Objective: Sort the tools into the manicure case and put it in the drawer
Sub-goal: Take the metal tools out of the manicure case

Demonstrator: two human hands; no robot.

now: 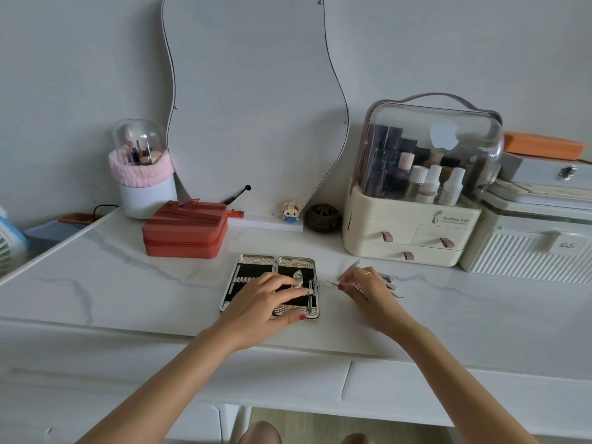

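Nearest me, my left hand [268, 298] lies flat across the open manicure case [270, 285], fingers straight, their tips pressing a thin tool [310, 294] already seated in the right half. The case sits opened out on the marble-patterned tabletop [128, 283], near its front edge. Just right of it, my right hand [363, 283] pinches a slim metal tool [333, 284] between thumb and fingers. Behind that hand more loose tools [389, 282] lie in a small heap on the tabletop. Further back stand a red zipped box [185, 230], a cream cosmetics organiser [413, 225] and a wavy mirror [253, 100].
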